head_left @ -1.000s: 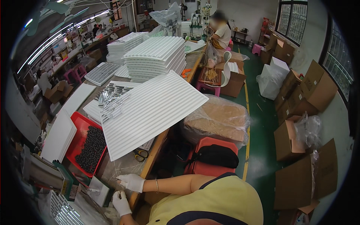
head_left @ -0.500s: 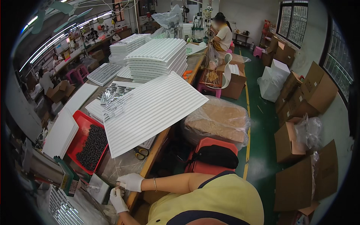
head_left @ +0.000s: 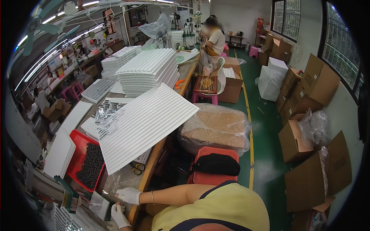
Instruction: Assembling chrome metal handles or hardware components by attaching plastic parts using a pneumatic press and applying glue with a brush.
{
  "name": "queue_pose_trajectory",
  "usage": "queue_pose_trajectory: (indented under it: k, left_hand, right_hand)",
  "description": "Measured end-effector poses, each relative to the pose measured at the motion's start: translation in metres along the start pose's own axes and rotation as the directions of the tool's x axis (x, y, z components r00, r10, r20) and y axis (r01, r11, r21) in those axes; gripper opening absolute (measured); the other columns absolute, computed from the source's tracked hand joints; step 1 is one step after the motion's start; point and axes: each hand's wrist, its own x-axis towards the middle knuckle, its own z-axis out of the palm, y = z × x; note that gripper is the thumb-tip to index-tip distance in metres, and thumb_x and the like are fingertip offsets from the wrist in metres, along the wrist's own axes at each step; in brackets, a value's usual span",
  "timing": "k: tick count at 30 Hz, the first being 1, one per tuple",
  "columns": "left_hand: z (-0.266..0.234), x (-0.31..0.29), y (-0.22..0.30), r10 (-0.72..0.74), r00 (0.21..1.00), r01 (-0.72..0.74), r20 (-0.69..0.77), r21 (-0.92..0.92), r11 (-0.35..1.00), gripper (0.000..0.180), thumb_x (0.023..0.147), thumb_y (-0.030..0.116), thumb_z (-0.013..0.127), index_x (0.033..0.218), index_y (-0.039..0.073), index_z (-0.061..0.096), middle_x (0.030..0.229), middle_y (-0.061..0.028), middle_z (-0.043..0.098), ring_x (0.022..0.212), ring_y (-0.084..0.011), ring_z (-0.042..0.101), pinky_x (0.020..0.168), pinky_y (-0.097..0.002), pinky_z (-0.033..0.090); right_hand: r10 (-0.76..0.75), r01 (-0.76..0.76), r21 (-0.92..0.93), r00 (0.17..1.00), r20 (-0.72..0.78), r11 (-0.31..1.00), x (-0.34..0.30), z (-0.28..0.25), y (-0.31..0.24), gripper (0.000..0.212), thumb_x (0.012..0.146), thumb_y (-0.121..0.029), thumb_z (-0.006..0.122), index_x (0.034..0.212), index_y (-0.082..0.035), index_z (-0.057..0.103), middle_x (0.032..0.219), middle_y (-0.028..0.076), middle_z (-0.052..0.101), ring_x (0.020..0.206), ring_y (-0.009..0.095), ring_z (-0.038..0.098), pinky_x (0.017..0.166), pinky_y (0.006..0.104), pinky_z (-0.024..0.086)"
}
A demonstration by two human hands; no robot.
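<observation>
Both hands wear white gloves and work close together at the table's near edge. My right hand [head_left: 129, 195], with a bracelet on its wrist, has its fingers pressed together and pointing left. Just below it, my left hand [head_left: 120, 216] is closed, fingertips pinched. Anything between the fingers is too small to make out. Beside them lies a flat white plate [head_left: 99, 205] next to a green machine part [head_left: 70, 195]. Beyond stands a red tray [head_left: 73, 172] of small dark cylindrical pieces [head_left: 91, 165].
A ribbed white sheet [head_left: 148, 125] bears shiny metal tubes [head_left: 109, 118] and overhangs the table edge. Scissors [head_left: 137, 168] lie near my right hand. White panels [head_left: 146, 73] are stacked farther off. A red stool [head_left: 216, 175] with a black bag [head_left: 216, 164] stands to the right.
The whole view has shifted, with the scene sliding slightly left. My hands stay at the table edge, their fingertips now slightly farther apart.
</observation>
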Motion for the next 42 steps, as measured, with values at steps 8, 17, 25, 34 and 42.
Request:
queue_pose_trajectory:
  k: [8, 17, 25, 34, 42]
  left_hand:
    - [0.006, -0.016, 0.036, -0.049, 0.998, 0.046, -0.033, -0.079, 0.996, 0.026, 0.091, 0.02, 0.052, 0.102, -0.001, 0.062, 0.087, -0.0067, 0.062, 0.076, -0.0149, 0.055, 0.07, -0.0266, 0.044]
    - [0.004, -0.023, 0.045, -0.019, 0.999, 0.018, -0.027, -0.062, 0.998, 0.025, 0.091, 0.018, 0.051, 0.102, -0.001, 0.062, 0.087, -0.0059, 0.061, 0.075, -0.0146, 0.054, 0.069, -0.0266, 0.044]
    - [0.003, -0.018, 0.037, -0.122, 0.991, 0.105, -0.054, -0.244, 0.964, 0.025, 0.09, 0.018, 0.052, 0.105, -0.001, 0.06, 0.092, -0.0087, 0.061, 0.077, -0.0163, 0.056, 0.07, -0.0274, 0.047]
    - [0.006, -0.028, 0.052, -0.053, 0.999, 0.053, 0.002, -0.096, 0.994, 0.026, 0.091, 0.018, 0.051, 0.105, -0.001, 0.06, 0.095, -0.0087, 0.06, 0.085, -0.0175, 0.055, 0.076, -0.0284, 0.046]
    - [-0.003, -0.013, 0.014, -0.036, 0.999, 0.035, -0.002, -0.229, 0.973, 0.024, 0.092, 0.023, 0.051, 0.1, 0.001, 0.059, 0.086, -0.0048, 0.058, 0.075, -0.0126, 0.052, 0.068, -0.0244, 0.042]
  right_hand:
    - [0.014, -0.014, 0.02, 1.0, -0.012, 1.0, -0.004, -0.01, -0.008, 0.035, 0.092, -0.036, 0.042, 0.1, -0.004, 0.056, 0.093, 0.024, 0.061, 0.09, 0.042, 0.056, 0.077, 0.0464, 0.044]
    - [-0.008, 0.018, -0.102, 0.996, 0.092, 0.995, -0.004, 0.0, -0.006, 0.035, 0.093, -0.035, 0.041, 0.104, -0.005, 0.055, 0.093, 0.024, 0.062, 0.088, 0.042, 0.058, 0.075, 0.0478, 0.044]
    - [0.053, -0.05, -0.069, 0.997, 0.057, 0.996, -0.001, 0.002, -0.005, 0.03, 0.094, -0.031, 0.04, 0.107, -0.006, 0.05, 0.09, 0.023, 0.062, 0.086, 0.043, 0.058, 0.072, 0.0487, 0.044]
    - [0.008, 0.044, -0.242, 0.978, 0.207, 0.969, -0.003, 0.0, -0.007, 0.029, 0.088, -0.033, 0.047, 0.095, -0.007, 0.057, 0.092, 0.02, 0.062, 0.089, 0.039, 0.058, 0.077, 0.0463, 0.044]
    - [-0.012, 0.064, -0.251, 0.979, 0.206, 0.966, -0.008, 0.0, -0.015, 0.031, 0.087, -0.033, 0.048, 0.095, -0.005, 0.059, 0.095, 0.02, 0.063, 0.091, 0.038, 0.059, 0.078, 0.0452, 0.045]
